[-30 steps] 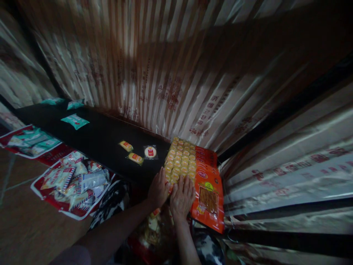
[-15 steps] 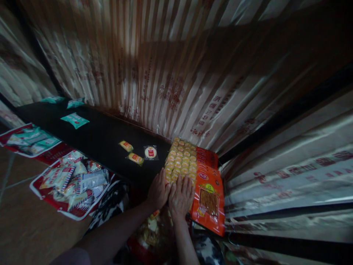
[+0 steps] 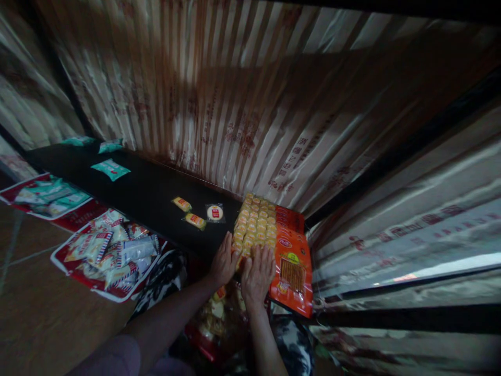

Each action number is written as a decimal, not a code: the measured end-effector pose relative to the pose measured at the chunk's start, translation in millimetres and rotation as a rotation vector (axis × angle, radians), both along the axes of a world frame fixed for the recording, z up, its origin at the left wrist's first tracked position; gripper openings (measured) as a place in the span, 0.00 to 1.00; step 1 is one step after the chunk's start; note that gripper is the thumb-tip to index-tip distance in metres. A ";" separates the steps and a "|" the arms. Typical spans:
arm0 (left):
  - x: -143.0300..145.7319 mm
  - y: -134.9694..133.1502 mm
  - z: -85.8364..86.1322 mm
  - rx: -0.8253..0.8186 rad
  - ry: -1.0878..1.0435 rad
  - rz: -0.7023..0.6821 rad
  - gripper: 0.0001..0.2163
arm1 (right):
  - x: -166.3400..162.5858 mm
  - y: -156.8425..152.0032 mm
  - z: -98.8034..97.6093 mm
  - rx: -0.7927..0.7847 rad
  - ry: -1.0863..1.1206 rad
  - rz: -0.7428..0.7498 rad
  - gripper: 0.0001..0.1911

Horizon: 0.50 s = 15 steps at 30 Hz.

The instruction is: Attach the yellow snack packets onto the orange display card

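Small yellow wrapped snacks [image 3: 256, 222] sit packed in close rows at the right end of a black shelf [image 3: 144, 183]. My left hand [image 3: 226, 263] rests against the near left edge of the rows, its fingers stretched out. On the near end of the rows lies my right hand [image 3: 257, 274], fingers extended and slightly spread. Neither hand grips anything. Orange snack bags [image 3: 291, 261], with a picture of brown sticks, lie directly right of the rows. To the left are two loose yellow packets [image 3: 194, 221] and a round white wrapped cake [image 3: 215, 212].
Teal packets [image 3: 111, 169] lie at the shelf's far left. Below the shelf stand a red bin of striped white packets [image 3: 117, 256] and another bin of teal packets [image 3: 52, 196]. A pleated printed curtain [image 3: 242, 104] hangs behind. Another container [image 3: 211, 324] is under my arms.
The view has shifted slightly. My hands stay at the near edge of the yellow snacks, with the right fingers a little more spread. The loose packets look unmoved on the shelf.
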State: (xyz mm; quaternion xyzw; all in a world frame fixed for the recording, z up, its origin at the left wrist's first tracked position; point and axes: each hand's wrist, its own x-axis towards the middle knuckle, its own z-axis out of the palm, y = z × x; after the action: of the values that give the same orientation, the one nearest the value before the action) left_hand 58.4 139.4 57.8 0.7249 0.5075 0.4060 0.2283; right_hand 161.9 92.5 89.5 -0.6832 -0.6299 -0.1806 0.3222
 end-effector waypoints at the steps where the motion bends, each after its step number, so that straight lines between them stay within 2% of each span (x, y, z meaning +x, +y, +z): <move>1: -1.4 -0.9 0.7 -0.013 -0.025 0.002 0.25 | -2.9 -6.0 -0.1 0.003 0.011 0.013 0.25; 9: -25.4 -30.4 -6.7 -0.061 -0.081 -0.045 0.23 | -31.5 -65.7 -23.5 0.009 0.117 0.090 0.23; 15: -59.6 -72.5 -32.8 0.016 0.066 -0.115 0.23 | -52.1 -100.7 -59.6 -0.062 0.275 0.201 0.20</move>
State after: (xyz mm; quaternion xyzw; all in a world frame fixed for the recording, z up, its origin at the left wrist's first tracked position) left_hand -1.2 66.8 24.9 0.7677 0.4689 0.3722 0.2285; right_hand 109.8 -8.2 29.8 -0.6448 -0.6503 -0.0327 0.4003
